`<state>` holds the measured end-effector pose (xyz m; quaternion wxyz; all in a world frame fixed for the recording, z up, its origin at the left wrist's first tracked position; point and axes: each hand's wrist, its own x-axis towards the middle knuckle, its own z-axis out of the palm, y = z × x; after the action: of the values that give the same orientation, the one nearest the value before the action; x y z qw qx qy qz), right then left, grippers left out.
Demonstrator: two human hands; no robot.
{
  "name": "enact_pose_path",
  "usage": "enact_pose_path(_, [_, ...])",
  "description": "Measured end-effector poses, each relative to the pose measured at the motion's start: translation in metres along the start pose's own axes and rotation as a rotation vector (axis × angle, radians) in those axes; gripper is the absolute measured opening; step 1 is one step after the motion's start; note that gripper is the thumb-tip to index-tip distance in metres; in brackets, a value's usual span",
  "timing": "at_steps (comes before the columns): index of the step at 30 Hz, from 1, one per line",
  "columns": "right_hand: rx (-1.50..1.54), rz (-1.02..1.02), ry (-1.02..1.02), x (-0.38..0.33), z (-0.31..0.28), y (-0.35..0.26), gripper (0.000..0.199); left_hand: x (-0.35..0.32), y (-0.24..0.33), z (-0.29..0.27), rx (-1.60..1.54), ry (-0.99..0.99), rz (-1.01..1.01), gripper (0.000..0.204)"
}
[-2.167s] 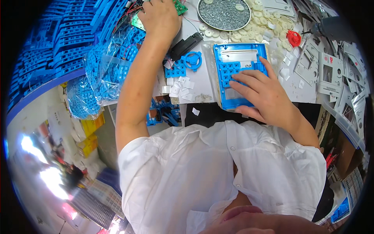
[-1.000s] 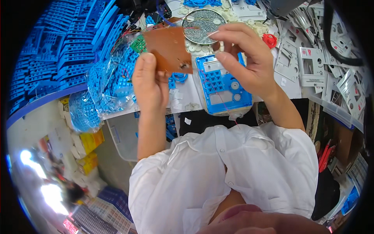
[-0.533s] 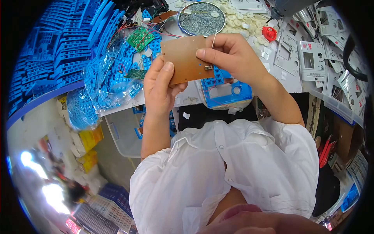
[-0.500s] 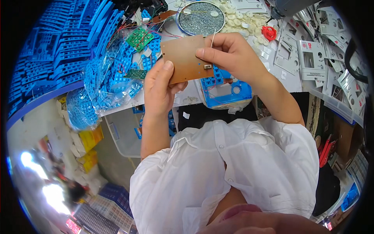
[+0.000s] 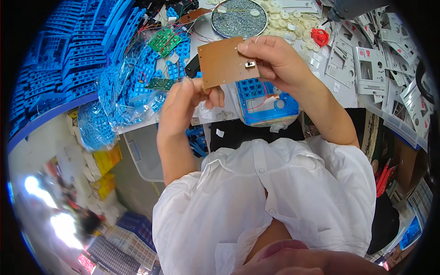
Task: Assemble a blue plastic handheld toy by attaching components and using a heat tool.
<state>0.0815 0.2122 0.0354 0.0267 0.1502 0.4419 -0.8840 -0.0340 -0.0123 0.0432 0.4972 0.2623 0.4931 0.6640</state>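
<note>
A brown circuit board (image 5: 222, 64) with a small metal slide switch (image 5: 250, 65) hangs over the workbench, tilted. My right hand (image 5: 275, 57) pinches its right side, thumb on the near face and the other fingers behind. At the lower left corner is my left hand (image 5: 183, 103), slightly blurred, its thumb off the board and its fingers loosely bent; whether a fingertip still touches the edge is hard to tell. Below the board lies a blue plastic housing (image 5: 287, 110) with blue keys (image 5: 251, 88) and thin red wires.
Blue plastic panels (image 5: 80, 59) are stacked at the left beside bagged blue keypads (image 5: 107, 105). A green circuit board (image 5: 165, 42) lies among wires. Toward the back stand a round tray of small metal parts (image 5: 239, 20) and cream plastic discs (image 5: 293, 27). Silver faceplates (image 5: 370, 68) fill the right.
My left thumb has come off the circuit board and that hand has dropped left and down. The board has shifted slightly right and up in my right hand.
</note>
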Motion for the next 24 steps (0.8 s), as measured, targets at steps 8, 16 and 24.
enact_pose_path(8, [0.201, 0.106, -0.073, -0.004, -0.003, 0.012, 0.022, -0.001, 0.019, 0.007, 0.970, 0.304, 0.422, 0.016])
enact_pose_path(16, [0.055, -0.189, 0.118, -0.008, -0.006, 0.028, 0.021, 0.009, 0.001, 0.009, 1.328, 0.638, 0.945, 0.015])
enact_pose_path(24, [0.157, -0.076, 0.015, -0.005, -0.015, 0.033, 0.021, 0.015, -0.021, 0.046, 0.187, 0.541, 0.577, 0.031])
